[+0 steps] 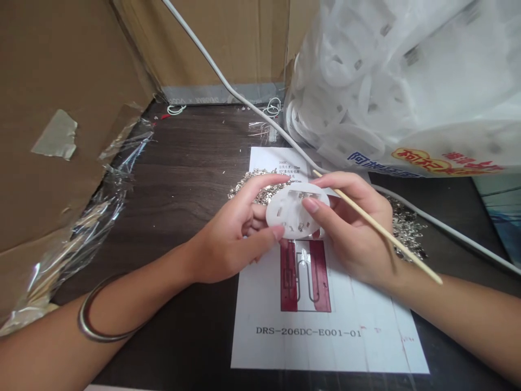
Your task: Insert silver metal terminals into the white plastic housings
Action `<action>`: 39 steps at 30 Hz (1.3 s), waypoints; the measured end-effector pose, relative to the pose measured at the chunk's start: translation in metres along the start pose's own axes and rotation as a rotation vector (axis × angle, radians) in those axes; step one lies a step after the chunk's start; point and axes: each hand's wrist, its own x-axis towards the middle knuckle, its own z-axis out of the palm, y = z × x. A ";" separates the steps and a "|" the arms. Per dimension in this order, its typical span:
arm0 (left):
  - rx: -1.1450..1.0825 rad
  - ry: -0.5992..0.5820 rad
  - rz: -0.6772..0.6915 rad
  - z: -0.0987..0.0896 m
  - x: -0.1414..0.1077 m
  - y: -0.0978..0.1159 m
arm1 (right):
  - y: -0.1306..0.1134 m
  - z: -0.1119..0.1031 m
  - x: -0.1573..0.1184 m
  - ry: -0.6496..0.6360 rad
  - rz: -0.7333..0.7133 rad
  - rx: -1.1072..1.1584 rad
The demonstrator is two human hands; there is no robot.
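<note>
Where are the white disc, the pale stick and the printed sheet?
White disc [291,209]: head view, middle of its face.
Pale stick [388,236]: head view, midway along its shaft.
Printed sheet [352,304]: head view, blank paper right of the red-and-white picture.

The light is soft and dim. Bright shine sits on crinkly, clear plastic film [87,228]. The round, white plastic disc [292,210] looks a bit blurry, and small black printed words [288,171] look fuzzy.

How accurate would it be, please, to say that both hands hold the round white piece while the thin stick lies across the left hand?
Not quite: the head view shows the thin stick lying across the right hand, not the left hand. Both hands do hold the round white piece.
</note>
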 end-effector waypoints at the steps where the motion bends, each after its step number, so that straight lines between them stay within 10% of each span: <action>1: 0.012 0.023 -0.018 0.000 0.001 0.000 | 0.001 0.000 -0.001 0.024 -0.056 -0.022; 17: -0.184 -0.045 0.029 -0.005 0.004 -0.002 | 0.003 -0.001 -0.007 -0.168 -0.483 -0.257; 39: -0.150 -0.016 0.111 -0.004 -0.001 0.000 | 0.009 -0.006 0.001 -0.140 0.071 0.068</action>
